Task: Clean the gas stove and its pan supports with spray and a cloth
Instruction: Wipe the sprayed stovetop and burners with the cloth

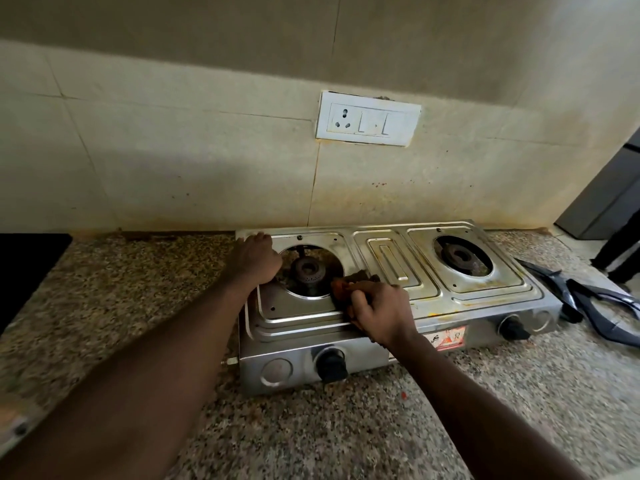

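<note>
Wiping stove point(398, 268), right hand point(382, 315) gripping cloth point(346, 284)

A home kitchen: under the fingers point(362, 297) sits a two-burner steel gas stove point(391, 261) on a speckled granite counter point(311, 427); beyond the fingers rises a stained tiled wall point(173, 168) with a switch-and-socket plate point(369, 118).

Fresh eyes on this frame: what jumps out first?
The steel two-burner stove sits mid-frame on the speckled counter. The right hand grips a brownish cloth beside the left burner, and the left hand rests curled on the stove's back-left corner. The black pan supports lie on the counter to the stove's right. A white socket plate hangs on the stained wall above.
</note>
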